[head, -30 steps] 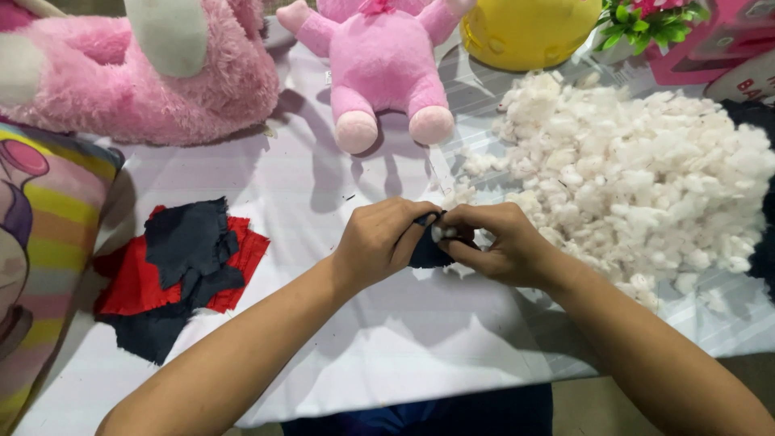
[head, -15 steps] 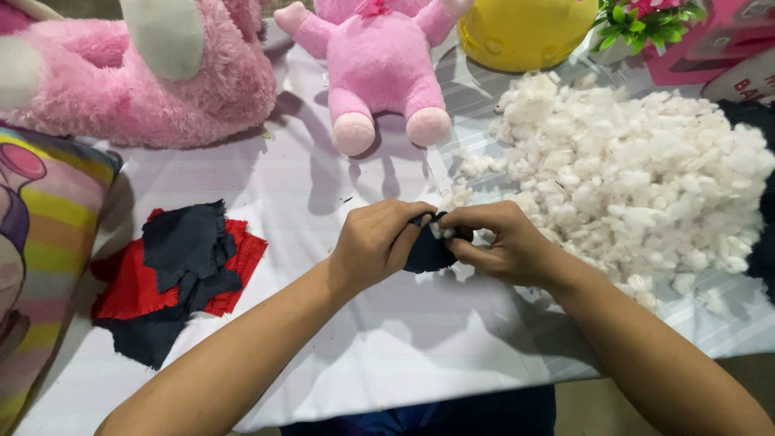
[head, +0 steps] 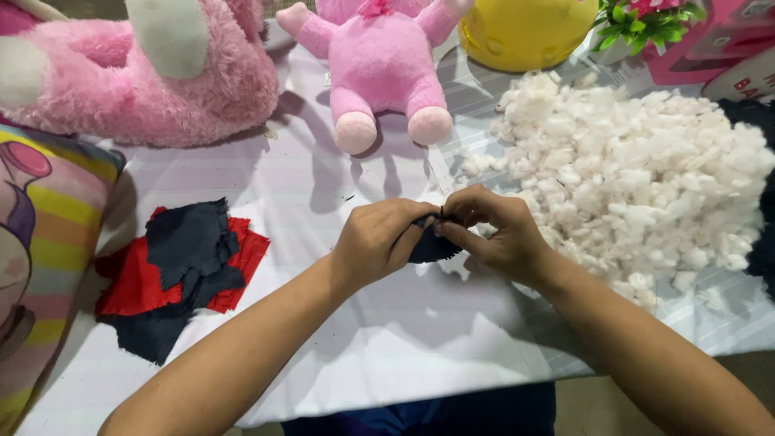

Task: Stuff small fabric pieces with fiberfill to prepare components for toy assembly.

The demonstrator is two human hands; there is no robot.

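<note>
1. Far left: striped pastel cushion [head: 36, 266] against the bench [head: 379, 355] edge; behind it a large fluffy pink plush toy [head: 137, 73].
2. Left of centre: stack of flat red and dark navy fabric scraps [head: 178, 270] on the white bench cover, well apart from the hands.
3. Centre: left hand [head: 379, 241] and right hand [head: 494, 234] meet just above the bench. Both sets of fingers are pinched tight on a small dark navy fabric piece [head: 432, 249], thumbs close together at its upper edge.
4. Handling judgement: keep both pinches near the opening, fabric taut between them, so the edge does not slip or bunch; work low over the bench.
5. Behind the hands: a smaller smooth pink plush toy [head: 379, 73] lying feet toward the camera.
6. Right: loose heap of white fibre stuffing [head: 646, 178], just beside the right hand.
7. Back right: round yellow object [head: 525, 28], green artificial plant [head: 646, 20], pink box [head: 710, 48]. Bench cover is wrinkled; room beyond is not shown.
</note>
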